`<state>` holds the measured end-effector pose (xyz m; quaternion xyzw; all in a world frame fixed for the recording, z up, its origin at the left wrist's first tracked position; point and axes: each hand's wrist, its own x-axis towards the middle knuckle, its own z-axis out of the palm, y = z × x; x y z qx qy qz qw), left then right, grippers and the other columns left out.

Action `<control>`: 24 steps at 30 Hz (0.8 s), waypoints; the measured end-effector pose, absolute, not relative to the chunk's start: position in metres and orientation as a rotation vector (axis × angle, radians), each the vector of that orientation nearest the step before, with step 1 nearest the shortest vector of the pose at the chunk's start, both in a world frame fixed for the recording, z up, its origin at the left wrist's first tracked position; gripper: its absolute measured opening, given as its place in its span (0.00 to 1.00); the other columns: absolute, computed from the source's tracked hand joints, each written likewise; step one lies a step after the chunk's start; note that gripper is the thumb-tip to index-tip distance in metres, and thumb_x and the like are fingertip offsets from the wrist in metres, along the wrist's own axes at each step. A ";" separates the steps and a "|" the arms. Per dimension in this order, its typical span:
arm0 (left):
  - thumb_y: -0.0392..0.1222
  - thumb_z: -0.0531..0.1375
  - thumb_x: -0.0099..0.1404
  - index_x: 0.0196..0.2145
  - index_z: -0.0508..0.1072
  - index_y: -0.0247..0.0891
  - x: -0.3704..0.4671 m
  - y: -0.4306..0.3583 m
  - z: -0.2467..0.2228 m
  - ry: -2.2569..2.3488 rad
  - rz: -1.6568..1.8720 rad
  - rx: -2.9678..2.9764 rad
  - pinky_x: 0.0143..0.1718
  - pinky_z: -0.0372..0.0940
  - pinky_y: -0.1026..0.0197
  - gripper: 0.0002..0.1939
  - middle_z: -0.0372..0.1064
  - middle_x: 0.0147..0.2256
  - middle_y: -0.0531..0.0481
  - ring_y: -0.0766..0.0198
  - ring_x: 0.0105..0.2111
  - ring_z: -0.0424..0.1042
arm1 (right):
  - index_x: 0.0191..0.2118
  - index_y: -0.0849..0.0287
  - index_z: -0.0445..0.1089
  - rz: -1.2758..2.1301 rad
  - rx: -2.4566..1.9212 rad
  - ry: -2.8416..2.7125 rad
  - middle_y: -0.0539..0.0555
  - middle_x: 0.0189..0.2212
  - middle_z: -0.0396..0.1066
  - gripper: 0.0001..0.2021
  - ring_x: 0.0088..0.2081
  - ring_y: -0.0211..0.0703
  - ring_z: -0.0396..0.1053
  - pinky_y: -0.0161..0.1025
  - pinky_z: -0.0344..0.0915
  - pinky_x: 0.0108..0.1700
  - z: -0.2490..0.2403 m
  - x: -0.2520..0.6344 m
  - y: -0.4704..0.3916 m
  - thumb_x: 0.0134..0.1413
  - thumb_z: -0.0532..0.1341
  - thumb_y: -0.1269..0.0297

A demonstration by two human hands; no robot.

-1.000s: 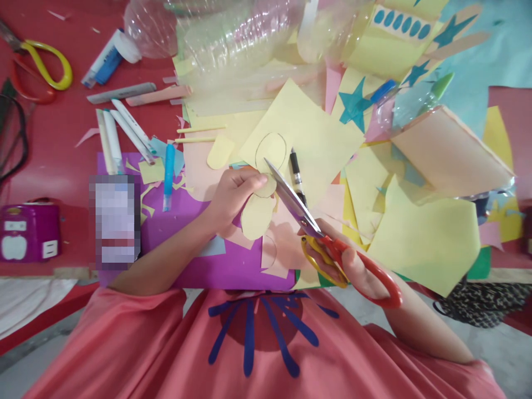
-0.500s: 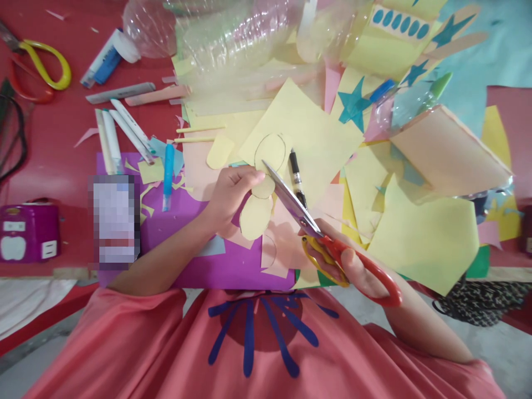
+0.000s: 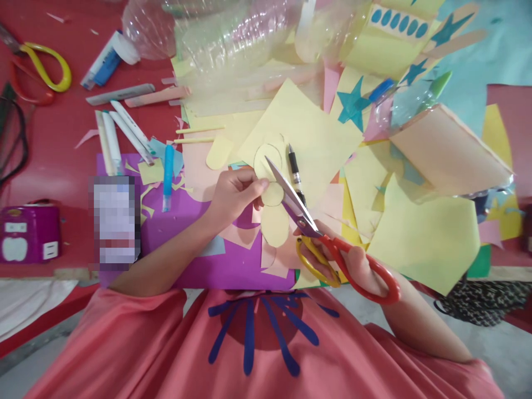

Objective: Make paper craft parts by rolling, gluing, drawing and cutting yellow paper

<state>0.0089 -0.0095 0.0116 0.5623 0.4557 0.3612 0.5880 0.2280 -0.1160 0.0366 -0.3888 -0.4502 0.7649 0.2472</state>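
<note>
Between the thumb and fingers of my left hand [image 3: 239, 197] is a pale yellow paper cut-out [image 3: 274, 227] with rounded, pencil-edged lobes. My right hand [image 3: 357, 266] grips scissors [image 3: 307, 224] with one yellow and one red handle. Their blades point up and left, and the tip lies over the cut-out's upper lobe beside my left thumb. Beneath is a square sheet of yellow paper [image 3: 320, 122]. A black pen [image 3: 295, 172] rests on that sheet, just right of the blades. Whether the blades touch the paper, I cannot tell.
Markers [image 3: 128, 130], a blue pen [image 3: 168, 177] and a phone [image 3: 116, 221] lie to the left, with a purple sharpener-like box [image 3: 31, 233]. Another pair of scissors [image 3: 45, 66] is at the far left. Clear plastic [image 3: 245, 39] covers the back; a blue star [image 3: 352, 102] lies right.
The cut-out has turned and shifted right in my left hand, its lower lobe swinging right. The scissors have moved slightly, and their yellow handle sits a little further left.
</note>
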 end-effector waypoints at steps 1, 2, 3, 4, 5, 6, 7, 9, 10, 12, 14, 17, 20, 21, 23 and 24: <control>0.45 0.61 0.58 0.14 0.65 0.38 0.009 -0.010 0.013 1.059 0.841 1.317 0.17 0.59 0.69 0.19 0.65 0.13 0.55 0.73 0.14 0.64 | 0.48 0.54 0.60 2.093 -1.031 -1.224 0.44 0.22 0.53 0.35 0.20 0.33 0.48 0.34 0.53 0.22 0.037 0.227 -0.115 0.53 0.43 0.27; 0.45 0.61 0.58 0.14 0.65 0.38 0.010 -0.010 0.014 1.060 0.842 1.317 0.17 0.59 0.69 0.19 0.65 0.13 0.55 0.73 0.15 0.65 | 0.47 0.54 0.59 2.106 -0.997 -1.210 0.44 0.23 0.54 0.34 0.20 0.32 0.49 0.34 0.53 0.21 0.037 0.226 -0.114 0.53 0.44 0.27; 0.45 0.61 0.58 0.14 0.66 0.37 0.010 -0.011 0.015 1.061 0.842 1.310 0.17 0.60 0.69 0.19 0.66 0.13 0.55 0.73 0.15 0.65 | 0.45 0.54 0.58 2.124 -0.965 -1.192 0.44 0.23 0.55 0.34 0.19 0.32 0.49 0.34 0.53 0.21 0.037 0.225 -0.113 0.52 0.44 0.26; 0.44 0.61 0.58 0.14 0.66 0.37 0.010 -0.011 0.016 1.063 0.840 1.297 0.17 0.60 0.70 0.18 0.66 0.13 0.55 0.73 0.15 0.65 | 0.43 0.54 0.57 2.137 -0.953 -1.178 0.44 0.23 0.55 0.34 0.19 0.32 0.49 0.34 0.52 0.20 0.038 0.223 -0.112 0.51 0.44 0.26; 0.43 0.61 0.58 0.14 0.66 0.37 0.010 -0.011 0.016 1.062 0.836 1.281 0.17 0.60 0.70 0.17 0.66 0.13 0.55 0.73 0.15 0.65 | 0.41 0.53 0.57 2.139 -0.949 -1.166 0.44 0.23 0.55 0.33 0.19 0.32 0.49 0.34 0.52 0.20 0.038 0.222 -0.111 0.52 0.44 0.26; 0.43 0.61 0.57 0.15 0.67 0.37 0.011 -0.012 0.017 1.058 0.828 1.263 0.16 0.60 0.70 0.16 0.66 0.13 0.55 0.73 0.14 0.65 | 0.39 0.53 0.56 2.132 -0.940 -1.158 0.43 0.22 0.54 0.31 0.18 0.32 0.49 0.34 0.51 0.19 0.037 0.221 -0.110 0.52 0.44 0.26; 0.43 0.61 0.57 0.16 0.68 0.37 0.011 -0.012 0.017 1.052 0.815 1.243 0.16 0.60 0.70 0.15 0.66 0.13 0.55 0.73 0.14 0.64 | 0.37 0.53 0.55 2.118 -0.931 -1.152 0.43 0.21 0.53 0.30 0.18 0.32 0.48 0.34 0.50 0.19 0.037 0.220 -0.110 0.53 0.44 0.27; 0.43 0.61 0.57 0.18 0.69 0.36 0.012 -0.012 0.018 1.029 0.790 1.217 0.15 0.60 0.70 0.13 0.67 0.14 0.55 0.73 0.13 0.64 | 0.33 0.53 0.52 2.100 -0.913 -1.142 0.42 0.20 0.52 0.29 0.17 0.31 0.46 0.34 0.48 0.19 0.037 0.218 -0.110 0.53 0.44 0.27; 0.43 0.61 0.57 0.18 0.69 0.36 0.012 -0.013 0.018 1.019 0.783 1.214 0.15 0.61 0.70 0.13 0.67 0.14 0.55 0.73 0.13 0.64 | 0.32 0.53 0.51 2.096 -0.908 -1.133 0.42 0.20 0.51 0.29 0.17 0.31 0.45 0.34 0.48 0.18 0.037 0.218 -0.110 0.53 0.44 0.27; 0.42 0.61 0.57 0.18 0.69 0.36 0.012 -0.013 0.019 1.009 0.781 1.218 0.15 0.61 0.70 0.13 0.66 0.14 0.55 0.73 0.13 0.65 | 0.31 0.53 0.50 2.100 -0.910 -1.122 0.41 0.19 0.50 0.29 0.16 0.31 0.45 0.35 0.48 0.18 0.038 0.217 -0.109 0.53 0.45 0.28; 0.42 0.61 0.57 0.18 0.69 0.36 0.012 -0.013 0.020 1.005 0.778 1.216 0.15 0.61 0.71 0.13 0.66 0.14 0.56 0.73 0.13 0.64 | 0.31 0.53 0.50 2.099 -0.921 -1.131 0.42 0.20 0.50 0.28 0.16 0.31 0.45 0.35 0.49 0.18 0.040 0.217 -0.109 0.55 0.46 0.29; 0.42 0.61 0.57 0.18 0.69 0.36 0.012 -0.013 0.020 1.010 0.764 1.200 0.16 0.62 0.70 0.13 0.66 0.14 0.56 0.73 0.14 0.64 | 0.31 0.53 0.51 2.094 -0.940 -1.153 0.42 0.21 0.51 0.27 0.17 0.31 0.47 0.35 0.50 0.19 0.041 0.218 -0.109 0.56 0.46 0.31; 0.44 0.62 0.56 0.18 0.69 0.36 0.012 -0.013 0.020 1.004 0.757 1.188 0.16 0.62 0.70 0.14 0.66 0.14 0.55 0.73 0.14 0.64 | 0.30 0.53 0.52 2.119 -0.949 -1.133 0.43 0.20 0.51 0.29 0.17 0.32 0.46 0.35 0.49 0.18 0.038 0.218 -0.111 0.55 0.45 0.29; 0.45 0.62 0.56 0.18 0.69 0.36 0.012 -0.013 0.020 1.004 0.750 1.182 0.16 0.62 0.70 0.14 0.66 0.14 0.55 0.73 0.14 0.64 | 0.30 0.53 0.52 2.117 -0.945 -1.132 0.43 0.20 0.50 0.29 0.17 0.32 0.46 0.35 0.49 0.17 0.035 0.218 -0.112 0.54 0.44 0.28; 0.46 0.63 0.56 0.18 0.70 0.36 0.013 -0.014 0.021 0.999 0.731 1.167 0.16 0.62 0.70 0.14 0.66 0.14 0.55 0.73 0.14 0.64 | 0.31 0.53 0.52 2.094 -0.939 -1.167 0.43 0.21 0.50 0.30 0.17 0.33 0.46 0.36 0.51 0.18 0.030 0.219 -0.115 0.55 0.42 0.28; 0.46 0.64 0.55 0.18 0.70 0.35 0.013 -0.014 0.021 0.995 0.724 1.156 0.16 0.62 0.70 0.15 0.66 0.14 0.55 0.73 0.14 0.64 | 0.31 0.53 0.52 2.074 -0.947 -1.197 0.43 0.20 0.50 0.30 0.18 0.33 0.46 0.36 0.51 0.19 0.028 0.219 -0.116 0.55 0.41 0.28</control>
